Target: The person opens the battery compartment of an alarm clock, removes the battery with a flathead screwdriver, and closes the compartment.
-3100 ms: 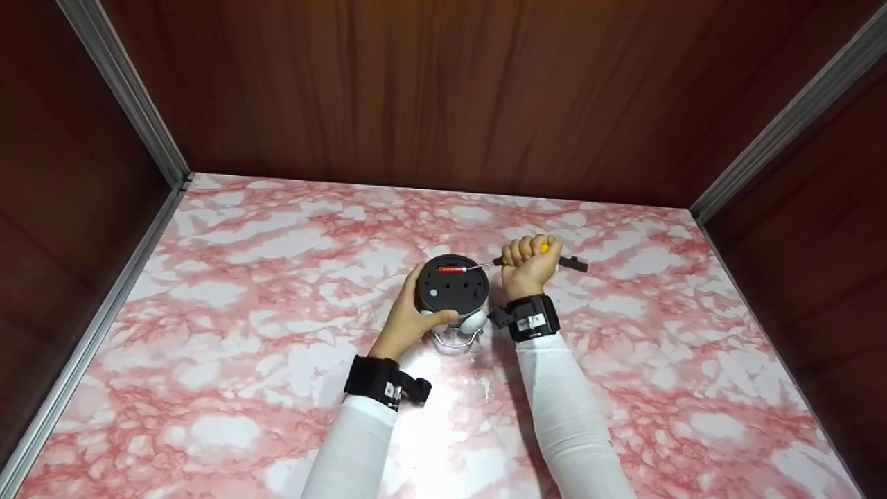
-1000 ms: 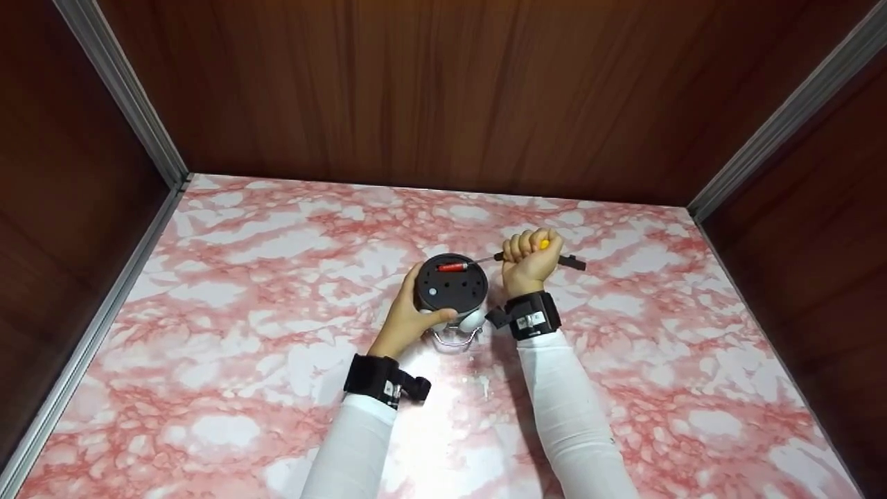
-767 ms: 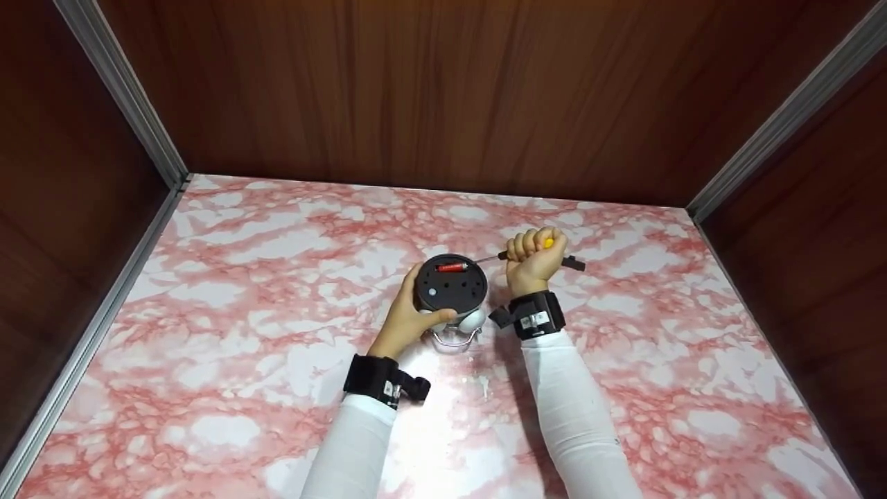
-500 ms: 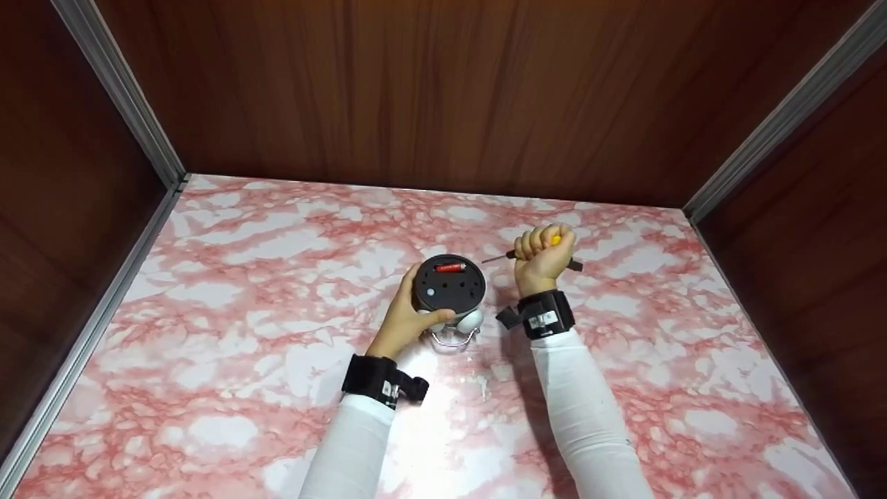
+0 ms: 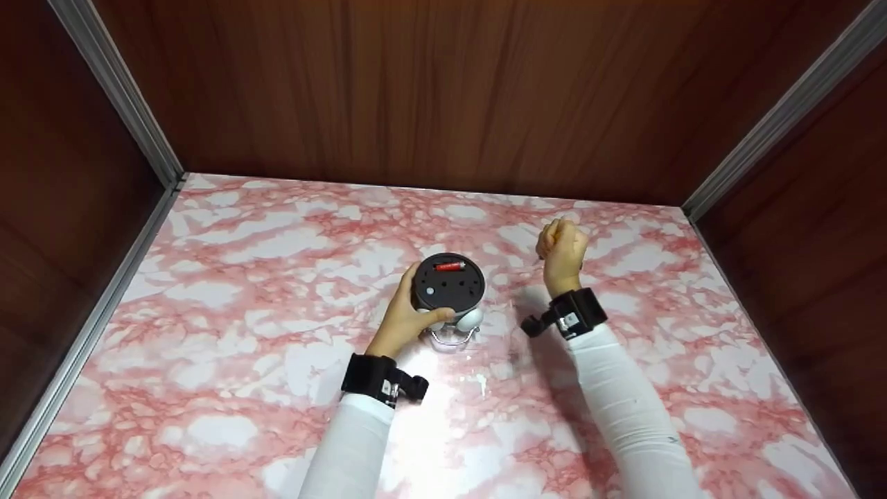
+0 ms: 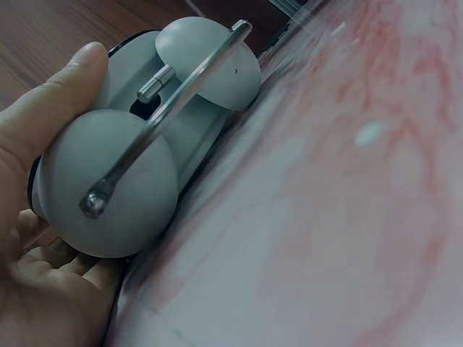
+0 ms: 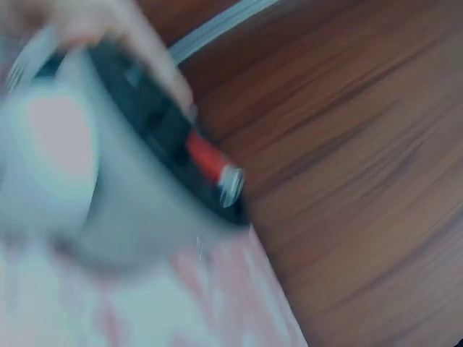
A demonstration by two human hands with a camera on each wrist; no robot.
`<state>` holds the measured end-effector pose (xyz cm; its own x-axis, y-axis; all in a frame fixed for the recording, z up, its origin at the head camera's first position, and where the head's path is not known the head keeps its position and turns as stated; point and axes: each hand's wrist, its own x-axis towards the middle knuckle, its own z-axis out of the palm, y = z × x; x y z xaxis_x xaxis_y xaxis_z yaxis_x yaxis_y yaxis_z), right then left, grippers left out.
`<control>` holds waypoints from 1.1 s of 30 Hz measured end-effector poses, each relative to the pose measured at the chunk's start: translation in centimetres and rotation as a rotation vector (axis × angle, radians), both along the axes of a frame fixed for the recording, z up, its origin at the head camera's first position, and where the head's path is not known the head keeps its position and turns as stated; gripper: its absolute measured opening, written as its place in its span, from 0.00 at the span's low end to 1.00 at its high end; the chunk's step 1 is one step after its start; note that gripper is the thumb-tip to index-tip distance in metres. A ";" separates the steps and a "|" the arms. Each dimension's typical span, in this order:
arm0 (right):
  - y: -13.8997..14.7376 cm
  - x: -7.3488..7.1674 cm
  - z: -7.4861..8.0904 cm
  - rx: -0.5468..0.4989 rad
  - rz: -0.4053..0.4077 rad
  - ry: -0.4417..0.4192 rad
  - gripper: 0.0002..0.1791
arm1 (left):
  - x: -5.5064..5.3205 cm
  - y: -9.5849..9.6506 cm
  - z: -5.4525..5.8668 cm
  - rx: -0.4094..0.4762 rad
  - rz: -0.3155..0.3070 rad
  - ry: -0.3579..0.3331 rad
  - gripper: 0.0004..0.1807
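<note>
My left hand (image 5: 407, 315) grips a twin-bell alarm clock (image 5: 454, 294) round its side, thumb on the rim of its black back. That back faces up, with a red battery (image 5: 449, 266) in a slot near the far edge. White bells (image 6: 119, 181) and a metal carrying handle (image 6: 173, 112) point toward me. To the right of the clock and apart from it, my right hand (image 5: 565, 253) is curled round a screwdriver, which the fist now hides almost entirely. Motion blurs the right wrist view, where the battery's silver end (image 7: 231, 185) shows at the clock's edge.
A pink-and-white marbled tabletop (image 5: 229, 333) lies under both hands. Dark wood panels (image 5: 429, 90) stand behind it and at both sides, with metal strips (image 5: 118, 90) in the corners. Both wrists wear black camera bands (image 5: 578, 312).
My right hand has drawn the screwdriver away from the battery to the right and turned at the wrist. The battery's right end appeared raised earlier. My left hand and the clock stay nearly in place.
</note>
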<state>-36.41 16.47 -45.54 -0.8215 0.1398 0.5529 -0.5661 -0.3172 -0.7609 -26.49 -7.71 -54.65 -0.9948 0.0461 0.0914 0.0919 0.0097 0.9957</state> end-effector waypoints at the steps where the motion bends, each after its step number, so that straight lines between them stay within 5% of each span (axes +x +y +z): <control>1: 0.5 -0.1 -0.2 0.072 -0.015 0.016 0.28 | 0.0 0.0 0.0 0.000 -0.001 -0.004 0.64; 6: 3.5 -0.5 -1.1 0.394 -0.150 0.079 0.30 | 0.0 0.0 0.1 -0.005 0.000 -0.002 0.64; 12: 6.6 -0.9 -2.0 0.638 -0.229 0.145 0.28 | 0.0 0.0 0.2 0.006 -0.001 -0.011 0.64; 19: 8.9 -1.2 -2.8 0.953 -0.287 0.085 0.27 | 0.1 0.0 0.2 0.012 -0.005 0.009 0.63; 33: 12.6 -1.9 -3.9 1.184 -0.215 -0.178 0.25 | -0.1 0.1 -0.1 0.017 -0.002 0.023 0.62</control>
